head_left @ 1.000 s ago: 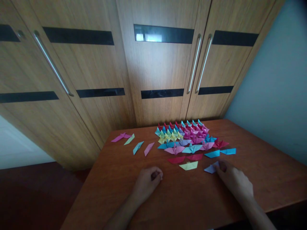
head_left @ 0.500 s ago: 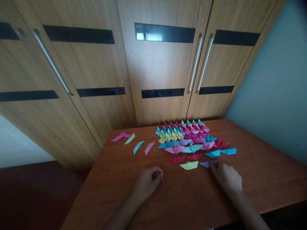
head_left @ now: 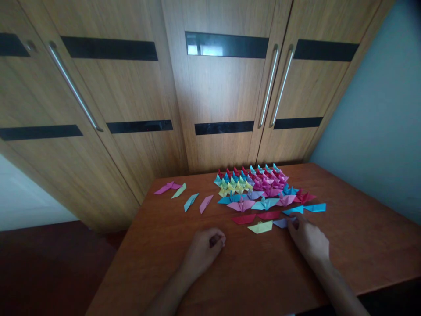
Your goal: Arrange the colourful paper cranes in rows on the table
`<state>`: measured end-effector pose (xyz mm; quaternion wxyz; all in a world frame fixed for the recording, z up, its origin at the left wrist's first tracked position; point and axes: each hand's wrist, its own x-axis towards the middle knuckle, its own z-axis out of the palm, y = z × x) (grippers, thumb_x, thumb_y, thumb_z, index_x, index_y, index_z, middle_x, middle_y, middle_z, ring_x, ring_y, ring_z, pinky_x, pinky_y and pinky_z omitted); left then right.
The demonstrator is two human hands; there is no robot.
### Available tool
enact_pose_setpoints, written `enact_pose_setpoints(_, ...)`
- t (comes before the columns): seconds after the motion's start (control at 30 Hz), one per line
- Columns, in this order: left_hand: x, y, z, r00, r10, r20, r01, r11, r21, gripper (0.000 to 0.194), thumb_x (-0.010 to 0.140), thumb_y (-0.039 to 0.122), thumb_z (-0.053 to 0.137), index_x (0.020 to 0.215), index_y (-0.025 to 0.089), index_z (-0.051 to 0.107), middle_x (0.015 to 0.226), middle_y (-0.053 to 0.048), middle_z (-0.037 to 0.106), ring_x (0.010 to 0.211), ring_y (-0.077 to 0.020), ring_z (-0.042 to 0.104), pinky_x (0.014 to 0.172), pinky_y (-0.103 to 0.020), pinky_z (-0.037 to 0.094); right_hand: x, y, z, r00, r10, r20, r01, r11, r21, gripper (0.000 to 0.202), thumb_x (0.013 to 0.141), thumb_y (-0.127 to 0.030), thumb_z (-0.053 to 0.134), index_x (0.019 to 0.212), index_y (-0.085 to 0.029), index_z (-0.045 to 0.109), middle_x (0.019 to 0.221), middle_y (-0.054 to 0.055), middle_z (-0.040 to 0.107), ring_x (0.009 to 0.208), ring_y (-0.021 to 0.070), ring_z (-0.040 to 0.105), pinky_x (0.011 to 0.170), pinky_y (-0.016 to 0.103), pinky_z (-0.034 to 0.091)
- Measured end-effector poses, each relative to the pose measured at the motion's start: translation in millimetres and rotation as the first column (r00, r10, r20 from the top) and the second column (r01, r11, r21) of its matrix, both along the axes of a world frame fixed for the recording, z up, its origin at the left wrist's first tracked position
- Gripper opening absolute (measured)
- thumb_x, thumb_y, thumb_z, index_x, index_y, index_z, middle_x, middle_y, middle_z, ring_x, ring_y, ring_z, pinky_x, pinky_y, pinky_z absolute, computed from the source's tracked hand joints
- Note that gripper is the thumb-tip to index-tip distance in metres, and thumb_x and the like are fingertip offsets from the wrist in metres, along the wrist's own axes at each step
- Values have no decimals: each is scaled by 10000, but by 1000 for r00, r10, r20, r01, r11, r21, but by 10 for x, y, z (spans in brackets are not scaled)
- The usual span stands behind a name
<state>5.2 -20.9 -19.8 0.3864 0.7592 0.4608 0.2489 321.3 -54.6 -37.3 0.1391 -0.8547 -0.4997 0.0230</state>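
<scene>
My right hand [head_left: 308, 237] has its thumb and fingers closed on the right end of a folded lavender paper crane [head_left: 279, 223], which lies flat on the table. Left of that crane is a pale yellow folded crane [head_left: 261, 227], and behind are two flat red ones [head_left: 244, 218]. Two blue folded cranes [head_left: 294, 210] lie just beyond my right fingertips. My left hand [head_left: 207, 248] rests on the wood with curled fingers meeting the thumb, and nothing shows in it. Rows of opened paper cranes [head_left: 241, 205] in several colours stand close together behind.
On the left of the brown table [head_left: 158, 245] lie a magenta crane [head_left: 167, 188], a pale green piece [head_left: 179, 191], a teal piece [head_left: 191, 202] and a pink piece [head_left: 206, 204]. A wooden wardrobe [head_left: 223, 87] rises behind the table, with a blue-grey wall [head_left: 378, 131] at right.
My right hand has shifted very slightly left and up with the lavender crane, closer to the yellow one. My left hand keeps its pose. The whole view has drifted a little.
</scene>
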Motion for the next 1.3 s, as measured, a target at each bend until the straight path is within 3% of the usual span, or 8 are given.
enact_pose_setpoints(0.17, -44, 50, 21, 999, 40, -3, -40, 999, 25, 186, 823, 272, 482, 800, 192, 648, 703, 4, 655, 649, -140, 580, 599, -207, 409, -141, -8, -19, 991, 124, -56, -111, 973, 202, 254, 876, -382, 424, 1020, -245, 583, 838, 44, 697, 680, 213, 643, 540, 263, 376)
enact_pose_setpoints(0.33, -366, 381, 110, 970, 219, -105, -196, 961, 195, 219, 827, 285, 486, 954, 222, 653, 916, -15, 695, 817, -168, 634, 743, -241, 454, -680, 56, 15, 850, 471, -235, -372, 854, 365, 191, 863, -330, 441, 898, -215, 589, 761, 25, 673, 651, 167, 619, 581, 241, 397)
enact_pose_setpoints(0.4, -579, 600, 139, 917, 341, -208, -268, 911, 313, 232, 820, 286, 504, 991, 226, 647, 970, -25, 692, 866, -185, 634, 778, -261, 453, -953, 70, 56, 770, 584, -258, -481, 796, 367, 168, 852, -268, 434, 856, -217, 594, 763, 15, 663, 667, 155, 608, 601, 236, 397)
enact_pose_setpoints(0.53, -974, 1026, 151, 732, 572, -371, -389, 797, 462, 310, 835, 335, 503, 1080, 185, 618, 1052, -78, 668, 923, -219, 622, 790, -298, 464, -1364, 41, 87, 663, 700, -265, -623, 712, 323, 193, 853, -208, 406, 829, -216, 598, 769, 1, 649, 698, 141, 590, 631, 231, 385)
enact_pose_setpoints(0.63, -1119, 1235, 130, 656, 613, -440, -408, 778, 477, 309, 850, 371, 478, 1037, 186, 641, 1021, -93, 669, 928, -236, 619, 771, -311, 472, -1474, 4, 45, 617, 748, -245, -697, 664, 271, 185, 847, -183, 419, 825, -220, 600, 766, -12, 643, 708, 129, 586, 636, 223, 366)
enact_pose_setpoints(0.87, -1020, 1409, 37, 646, 614, -454, -387, 776, 499, 313, 845, 411, 469, 919, 183, 669, 1004, -124, 643, 923, -271, 600, 770, -360, 470, -1456, -11, 21, 607, 753, -253, -709, 657, 257, 177, 847, -158, 429, 822, -217, 594, 759, -23, 636, 695, 110, 578, 626, 207, 345)
enact_pose_setpoints(1.13, -888, 1247, -48, 716, 571, -402, -323, 781, 535, 222, 837, 318, 487, 963, 184, 611, 1075, -103, 614, 1020, -253, 559, 883, -343, 422, -1465, -26, 50, 604, 766, -222, -717, 643, 268, 170, 844, -151, 442, 829, -222, 596, 747, -14, 630, 671, 124, 569, 609, 217, 338)
enact_pose_setpoints(1.3, -922, 1170, -51, 763, 545, -347, -346, 798, 493, 232, 803, 222, 512, 1028, 198, 567, 1012, -70, 658, 930, -230, 610, 795, -314, 461, -1461, -18, 33, 600, 770, -217, -723, 637, 267, 173, 846, -154, 433, 836, -225, 590, 762, -13, 634, 696, 130, 580, 631, 222, 349)
